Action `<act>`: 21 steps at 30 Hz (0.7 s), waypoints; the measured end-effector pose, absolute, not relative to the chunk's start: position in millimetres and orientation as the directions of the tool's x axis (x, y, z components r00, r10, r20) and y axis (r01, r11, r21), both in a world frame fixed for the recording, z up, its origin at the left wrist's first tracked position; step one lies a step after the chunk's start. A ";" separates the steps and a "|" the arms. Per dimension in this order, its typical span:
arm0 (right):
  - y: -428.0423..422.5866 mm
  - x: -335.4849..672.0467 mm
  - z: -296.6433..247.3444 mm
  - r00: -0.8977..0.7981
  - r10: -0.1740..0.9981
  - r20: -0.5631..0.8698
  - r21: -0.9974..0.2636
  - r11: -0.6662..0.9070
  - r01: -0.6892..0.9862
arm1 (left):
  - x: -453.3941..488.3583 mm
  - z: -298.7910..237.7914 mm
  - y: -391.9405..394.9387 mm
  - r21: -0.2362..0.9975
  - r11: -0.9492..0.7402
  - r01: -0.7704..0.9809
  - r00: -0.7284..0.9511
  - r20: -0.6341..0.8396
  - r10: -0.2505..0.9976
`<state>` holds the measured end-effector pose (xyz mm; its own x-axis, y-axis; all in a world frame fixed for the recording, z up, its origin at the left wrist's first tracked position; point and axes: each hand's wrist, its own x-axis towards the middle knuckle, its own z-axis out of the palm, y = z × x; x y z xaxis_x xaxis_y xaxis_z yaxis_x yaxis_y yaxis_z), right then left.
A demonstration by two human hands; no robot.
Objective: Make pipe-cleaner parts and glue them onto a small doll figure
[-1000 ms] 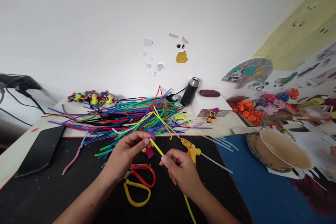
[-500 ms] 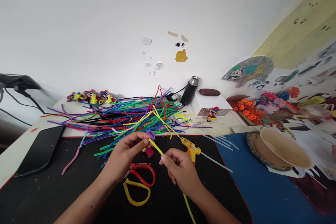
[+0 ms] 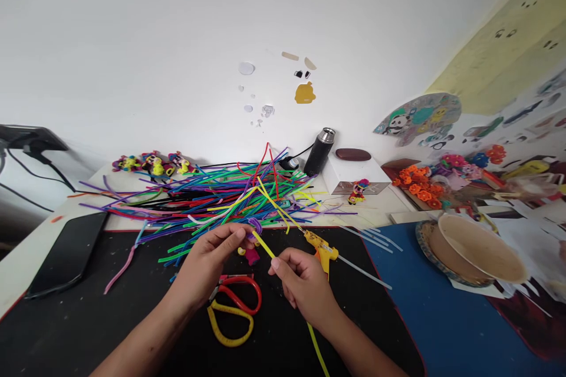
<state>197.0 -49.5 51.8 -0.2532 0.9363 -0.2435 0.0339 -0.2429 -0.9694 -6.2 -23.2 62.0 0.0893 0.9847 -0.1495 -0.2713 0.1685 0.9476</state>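
Yellow strip held taut between two pinches, its end brought to a purple curl

A purple curl [image 3: 255, 224] is pinched between the thumb and fingers of the left hand [image 3: 220, 250], which is almost fully closed, seemingly so that the small piece is kept steady. The yellow strip [image 3: 265, 246] is gripped by the thumb and curled fingers of the right hand [image 3: 304, 283], a little back from its tip; by that grip, it may be judged, the short span is kept straight and can be aimed. The tip is met at the left fingertips, though whether it is also pinched there cannot be told. The long remainder is left to trail below the right hand, apparently so that the fingers are not crowded.

Just below the left fingertips a pink piece [image 3: 252, 256] is seen; whether it is held or laid on the black mat [image 3: 75, 330] is not clear. The scissors [image 3: 232, 342] are laid between the forearms, handles turned nearer the person, presumably for ready reach. The glue gun [image 3: 325, 251] is rested beyond the right hand, nozzle pointed away from the fingers, perhaps for safety, with a glue stick [image 3: 365, 273] left protruding behind
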 end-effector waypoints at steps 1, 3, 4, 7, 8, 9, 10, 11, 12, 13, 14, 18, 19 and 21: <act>-49.6 196.9 51.9 -0.253 0.936 -0.243 -0.970 -0.243 0.034 | -5.9 62.5 -23.4 0.948 0.167 -0.271 0.085 -0.149 0.985; -49.8 196.9 52.0 -0.254 0.936 -0.244 -0.969 -0.244 0.035 | -5.7 62.8 -23.7 0.950 0.162 -0.266 0.082 -0.145 0.986; -49.9 196.9 51.9 -0.255 0.935 -0.247 -0.969 -0.246 0.036 | -5.7 62.8 -23.8 0.951 0.159 -0.264 0.080 -0.142 0.987; -50.4 196.7 51.2 -0.256 0.933 -0.251 -0.968 -0.250 0.039 | -5.8 62.8 -24.0 0.948 0.158 -0.277 0.068 -0.145 0.987; -50.5 196.6 51.0 -0.258 0.933 -0.252 -0.967 -0.250 0.039 | -5.7 63.1 -23.9 0.946 0.160 -0.282 0.063 -0.148 0.987; -50.6 196.4 51.1 -0.257 0.933 -0.250 -0.968 -0.249 0.039 | -5.4 63.7 -23.8 0.945 0.161 -0.286 0.060 -0.151 0.987; -50.7 196.2 51.3 -0.258 0.933 -0.249 -0.968 -0.248 0.040 | -5.0 64.4 -23.6 0.944 0.162 -0.287 0.058 -0.152 0.987; -50.8 195.9 51.6 -0.258 0.933 -0.249 -0.968 -0.247 0.043 | -4.3 65.4 -23.4 0.944 0.164 -0.288 0.057 -0.154 0.986; -50.8 195.6 52.1 -0.259 0.933 -0.251 -0.968 -0.247 0.049 | -3.6 66.3 -23.0 0.943 0.165 -0.288 0.057 -0.156 0.986; -50.8 195.4 52.5 -0.260 0.931 -0.255 -0.967 -0.249 0.054 | -2.7 67.3 -22.7 0.942 0.169 -0.290 0.057 -0.160 0.986; -50.9 195.3 52.8 -0.262 0.930 -0.259 -0.966 -0.252 0.060 | -1.8 68.2 -22.3 0.939 0.177 -0.296 0.061 -0.166 0.984; -51.4 196.1 50.4 -0.275 0.928 -0.253 -0.967 -0.247 0.054 | 1.3 70.0 -21.6 0.910 0.221 -0.352 0.101 -0.198 0.975; -51.5 196.5 49.3 -0.277 0.928 -0.248 -0.968 -0.244 0.050 | 1.8 70.2 -21.5 0.904 0.226 -0.362 0.111 -0.199 0.974; -51.8 197.3 47.5 -0.279 0.929 -0.245 -0.969 -0.242 0.046 | 2.6 70.8 -21.1 0.902 0.225 -0.368 0.121 -0.193 0.974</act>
